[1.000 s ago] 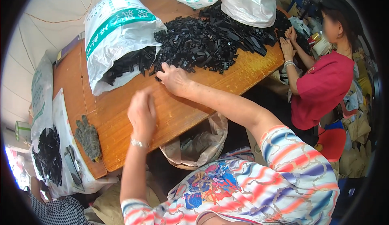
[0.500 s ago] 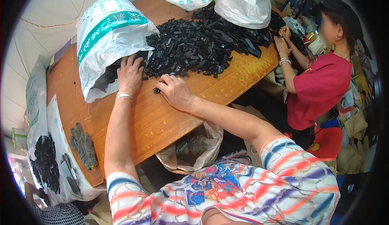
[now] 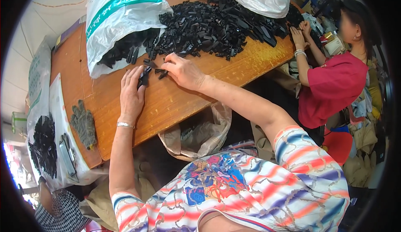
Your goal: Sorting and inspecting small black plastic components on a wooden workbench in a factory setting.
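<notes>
Small black plastic pieces lie in a large heap (image 3: 200, 31) on the wooden table, and more show in the mouth of a white woven sack (image 3: 121, 12) at its left. On the bare wood in front of the sack, my left hand (image 3: 132, 94) curls round a few black plastic pieces (image 3: 143, 77) between thumb and fingers. Close to its right, my right hand (image 3: 184, 70) has its fingers pinched at a small black piece (image 3: 161, 74); its fingertips are partly hidden. One loose piece (image 3: 149, 62) sits just beyond, between the hands.
A grey knitted glove (image 3: 83, 125) rests at the table's left edge. Below the front edge stands an open sack (image 3: 196, 138). Another pile of black pieces (image 3: 43, 146) lies at far left. A person in a red top (image 3: 334, 85) works at the right end.
My left hand has come out of the sack with black pieces and moved back toward me. My right hand stays close by, and more loose pieces lie between the hands. The view has shifted.
</notes>
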A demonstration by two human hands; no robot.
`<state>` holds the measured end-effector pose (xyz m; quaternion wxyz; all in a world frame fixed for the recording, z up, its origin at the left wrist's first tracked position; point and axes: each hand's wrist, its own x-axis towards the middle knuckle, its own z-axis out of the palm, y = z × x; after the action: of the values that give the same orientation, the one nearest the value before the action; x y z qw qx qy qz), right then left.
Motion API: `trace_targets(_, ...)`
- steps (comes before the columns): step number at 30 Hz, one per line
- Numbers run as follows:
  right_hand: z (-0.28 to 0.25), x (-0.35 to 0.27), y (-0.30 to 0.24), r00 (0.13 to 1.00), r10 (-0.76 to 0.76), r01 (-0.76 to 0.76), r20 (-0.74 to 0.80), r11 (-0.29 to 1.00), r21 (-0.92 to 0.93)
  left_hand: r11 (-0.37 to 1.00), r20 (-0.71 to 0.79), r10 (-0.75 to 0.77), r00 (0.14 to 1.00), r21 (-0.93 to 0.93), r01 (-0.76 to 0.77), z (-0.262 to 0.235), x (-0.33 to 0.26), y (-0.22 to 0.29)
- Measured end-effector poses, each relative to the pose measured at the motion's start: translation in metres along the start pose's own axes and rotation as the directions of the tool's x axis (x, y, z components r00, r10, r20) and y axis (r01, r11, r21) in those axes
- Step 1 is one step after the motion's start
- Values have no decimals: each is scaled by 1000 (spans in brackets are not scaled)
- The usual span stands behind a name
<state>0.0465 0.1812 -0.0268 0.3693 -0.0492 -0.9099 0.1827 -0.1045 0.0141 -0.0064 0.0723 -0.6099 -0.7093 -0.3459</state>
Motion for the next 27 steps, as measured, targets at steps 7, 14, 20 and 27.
trace_targets(7,1,4,-7,997,17,-16,70,1000,-13,992,-116,-127,985,-14,126,-14,-26,7)
trace_targets(14,-2,1,-55,963,89,-115,255,990,87,994,-97,12,995,109,-1,-14,-21,23)
trace_targets(20,15,-6,-79,908,179,-208,380,977,37,996,126,16,992,82,-26,-6,-5,31)
trace_targets(27,6,-11,-64,914,184,-257,362,952,166,988,115,-143,983,76,135,6,-6,37)
